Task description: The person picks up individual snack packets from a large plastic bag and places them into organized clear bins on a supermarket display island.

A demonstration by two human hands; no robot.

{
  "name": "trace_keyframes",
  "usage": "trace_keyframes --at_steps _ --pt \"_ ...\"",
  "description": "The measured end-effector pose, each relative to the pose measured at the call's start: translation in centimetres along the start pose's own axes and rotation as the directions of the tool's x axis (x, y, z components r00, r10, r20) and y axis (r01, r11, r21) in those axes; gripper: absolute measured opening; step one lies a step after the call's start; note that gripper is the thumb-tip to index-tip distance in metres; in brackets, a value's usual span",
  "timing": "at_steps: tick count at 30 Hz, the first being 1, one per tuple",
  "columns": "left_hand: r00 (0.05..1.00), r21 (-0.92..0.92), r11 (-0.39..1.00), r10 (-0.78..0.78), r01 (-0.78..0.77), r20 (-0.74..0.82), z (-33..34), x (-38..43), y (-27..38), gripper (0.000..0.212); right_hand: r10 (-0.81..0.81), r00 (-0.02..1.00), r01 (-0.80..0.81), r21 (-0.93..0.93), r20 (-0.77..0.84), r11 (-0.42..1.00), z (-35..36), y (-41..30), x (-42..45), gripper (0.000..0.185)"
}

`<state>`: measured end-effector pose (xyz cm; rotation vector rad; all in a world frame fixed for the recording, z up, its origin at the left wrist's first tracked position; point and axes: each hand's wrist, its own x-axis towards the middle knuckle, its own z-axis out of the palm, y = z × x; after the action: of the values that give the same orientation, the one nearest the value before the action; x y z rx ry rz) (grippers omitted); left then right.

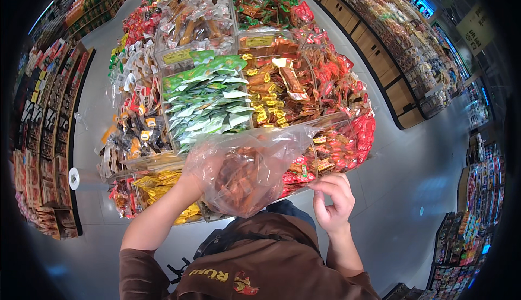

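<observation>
My left hand (205,163) shows blurred through a clear plastic bag (252,169) and holds it up near its top; its fingers are partly hidden by the film. Reddish-brown wrapped snacks (242,178) fill the bag's lower part, which hangs just in front of my body. To the right, my right hand (333,202) is half curled with thumb and forefinger apart and no item visible in it. Its fingertips are close to the front edge of the display, beside red snack packets (299,169). Whether they touch that edge, I cannot tell.
Clear bins hold green packets (209,96), gold-and-brown wrapped snacks (281,92) and yellow packets (158,186). Yellow price labels (177,57) mark some dividers. Stocked shelves (49,129) stand left; wooden cabinets (372,51) line the right aisle. A white roll (73,178) sits at the display's left.
</observation>
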<state>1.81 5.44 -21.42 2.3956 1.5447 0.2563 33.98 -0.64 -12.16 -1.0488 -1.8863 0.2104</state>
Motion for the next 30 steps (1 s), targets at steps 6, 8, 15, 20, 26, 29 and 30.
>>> trace_keyframes --at_steps 6,8,15,20,26,29,30 --pt "0.969 -0.167 0.970 -0.201 0.177 -0.142 -5.9 -2.7 2.0 0.039 -0.007 0.999 0.009 0.069 -0.035 0.998 -1.8 3.7 0.4 0.025" --pt "0.930 -0.216 0.925 -0.345 0.314 -0.124 -8.9 -4.8 2.5 0.033 0.007 0.999 -0.004 0.092 -0.037 0.996 -2.6 5.5 0.7 0.024" --pt "0.583 -0.427 0.636 -0.768 0.643 -0.265 -18.7 -11.8 10.0 0.022 0.111 0.993 -0.114 0.260 0.026 0.959 -5.8 13.1 3.2 0.020" --pt "0.867 -0.925 0.370 -0.485 0.084 -0.116 -15.2 -0.2 21.2 0.024 0.033 0.929 -0.264 0.595 0.369 0.759 -7.1 16.9 6.5 0.053" --pt "0.839 -0.903 -0.197 -0.337 0.381 0.427 -5.6 8.7 26.2 0.039 -0.541 0.798 0.110 0.819 0.266 0.563 -6.7 18.3 13.2 0.039" --pt "0.806 -0.685 -0.534 -0.010 0.496 0.591 -5.8 10.4 25.7 0.058 -0.466 0.771 -0.186 0.854 0.433 0.486 -5.6 19.8 13.3 0.030" --pt "0.814 -0.593 -0.636 0.097 0.494 0.573 -5.3 10.5 25.3 0.061 -0.308 0.743 -0.365 0.746 0.594 0.557 -6.5 19.1 13.8 0.026"
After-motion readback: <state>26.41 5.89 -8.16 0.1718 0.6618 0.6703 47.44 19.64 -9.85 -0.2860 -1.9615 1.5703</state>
